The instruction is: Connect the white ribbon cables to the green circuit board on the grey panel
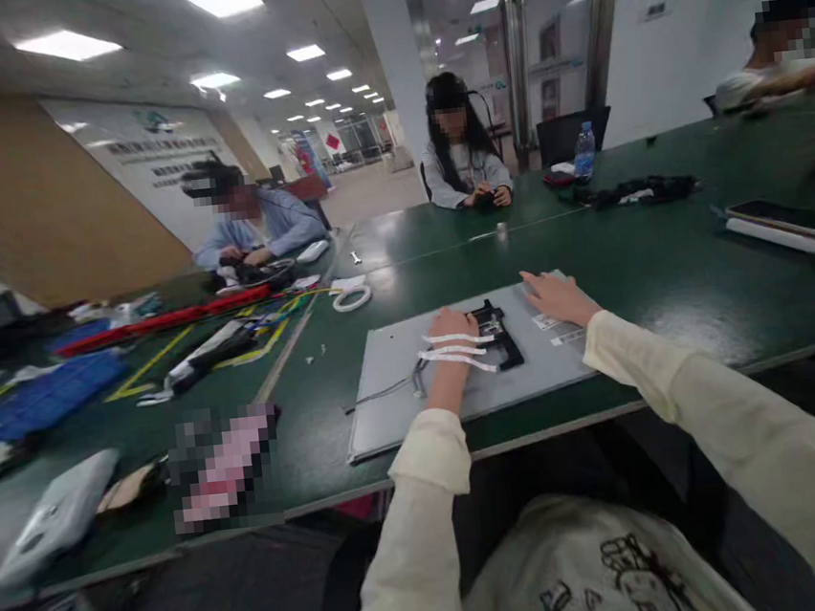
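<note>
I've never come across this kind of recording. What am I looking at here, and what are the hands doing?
There is no machine: these are a person's bare hands, seen by a camera worn on that person's head, looking forward and down. A grey panel lies at the near edge of a green table. The left hand is at a black frame on it, with white strips crossing the hand and wrist; whether it holds anything is unclear. The right hand is spread over the panel's right part, apparently holding nothing. Beyond are a white ring and a bottle; another person sits across the table.
</note>
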Action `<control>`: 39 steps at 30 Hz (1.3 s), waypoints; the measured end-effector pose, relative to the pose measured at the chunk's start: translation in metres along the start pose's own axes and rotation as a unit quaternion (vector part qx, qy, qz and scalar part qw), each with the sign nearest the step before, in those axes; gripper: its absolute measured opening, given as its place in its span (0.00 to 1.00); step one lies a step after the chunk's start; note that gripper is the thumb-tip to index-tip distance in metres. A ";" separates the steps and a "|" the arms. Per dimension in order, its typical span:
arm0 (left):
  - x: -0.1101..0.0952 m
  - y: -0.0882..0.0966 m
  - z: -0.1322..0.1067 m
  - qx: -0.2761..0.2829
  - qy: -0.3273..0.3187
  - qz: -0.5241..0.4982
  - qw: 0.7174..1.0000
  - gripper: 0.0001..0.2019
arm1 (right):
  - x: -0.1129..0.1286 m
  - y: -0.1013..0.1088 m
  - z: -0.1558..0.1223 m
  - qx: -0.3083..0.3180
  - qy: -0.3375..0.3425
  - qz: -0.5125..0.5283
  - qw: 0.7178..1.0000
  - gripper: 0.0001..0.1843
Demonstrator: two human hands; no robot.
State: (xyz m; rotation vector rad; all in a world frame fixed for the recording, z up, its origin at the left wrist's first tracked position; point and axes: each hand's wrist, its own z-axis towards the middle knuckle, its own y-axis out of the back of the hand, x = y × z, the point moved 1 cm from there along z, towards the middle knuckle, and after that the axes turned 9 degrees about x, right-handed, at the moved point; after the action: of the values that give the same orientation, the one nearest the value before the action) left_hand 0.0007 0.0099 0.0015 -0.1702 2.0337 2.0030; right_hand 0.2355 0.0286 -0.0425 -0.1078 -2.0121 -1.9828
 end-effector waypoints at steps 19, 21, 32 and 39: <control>-0.003 0.007 -0.004 -0.106 -0.020 0.123 0.987 0.10 | 0.006 0.010 0.012 -0.104 -0.003 0.076 0.992 0.29; -0.004 0.008 -0.004 -0.114 -0.024 0.132 0.984 0.09 | 0.015 0.018 0.008 -0.140 0.033 0.147 0.979 0.27; -0.005 0.012 -0.007 -0.123 -0.034 0.135 0.983 0.09 | 0.094 0.011 -0.035 0.122 0.214 0.353 0.902 0.29; -0.004 0.014 -0.008 -0.126 -0.040 0.142 0.981 0.10 | 0.094 0.020 -0.042 0.165 0.261 0.361 0.880 0.25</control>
State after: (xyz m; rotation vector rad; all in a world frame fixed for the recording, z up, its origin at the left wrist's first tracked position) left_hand 0.0003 0.0023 0.0158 0.1567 1.8350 2.3948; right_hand 0.1583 -0.0272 0.0018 -0.1881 -1.5876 -1.0456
